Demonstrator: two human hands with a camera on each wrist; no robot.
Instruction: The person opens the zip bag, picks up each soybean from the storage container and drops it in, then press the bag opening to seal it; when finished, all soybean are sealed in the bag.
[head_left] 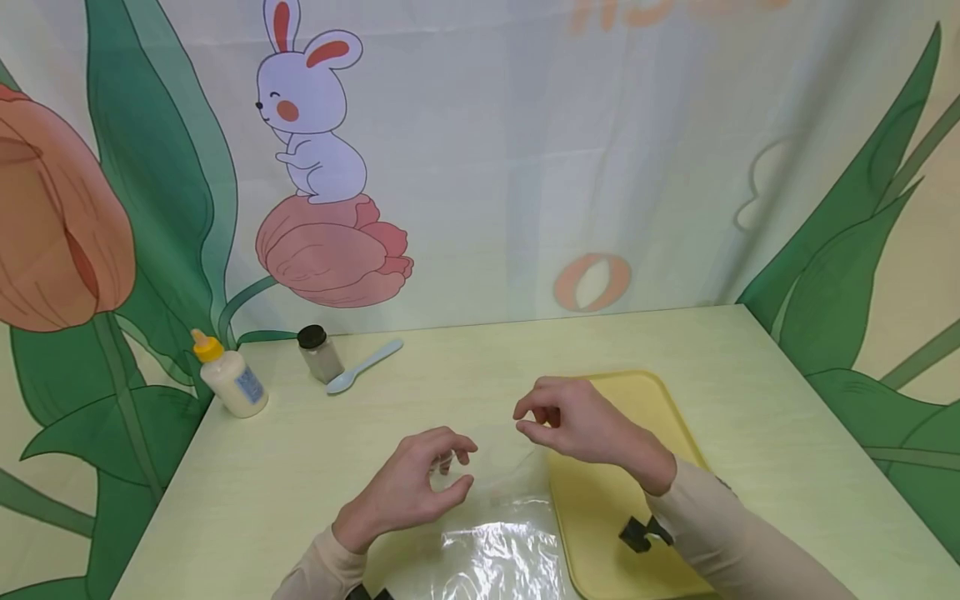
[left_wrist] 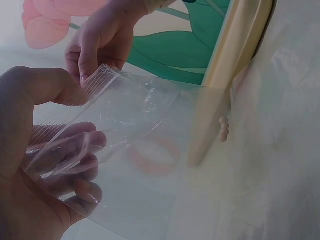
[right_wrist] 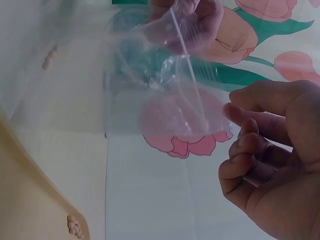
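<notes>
A clear zip bag [left_wrist: 150,125] spans the space between both hands, its ridged top edge by the fingers. My left hand [head_left: 420,479] holds it at this edge. In the left wrist view the thumb [left_wrist: 75,92] lies against the edge, while the curled fingers [left_wrist: 87,170] show through crumpled film. My right hand [head_left: 581,421] pinches near the other top corner, with thumb and index tips close together and the other fingers curled. A short row of small beige balls [right_wrist: 50,57] shows at the far end of the bag in both wrist views.
A yellow tray [head_left: 637,500] lies under my right forearm, with a cluster of beige balls [right_wrist: 75,227] in one corner. Shiny clear plastic [head_left: 502,558] spreads left of it. At the back left stand a glue bottle [head_left: 238,387], a black-lidded jar [head_left: 322,358] and a pale blue spoon [head_left: 367,365].
</notes>
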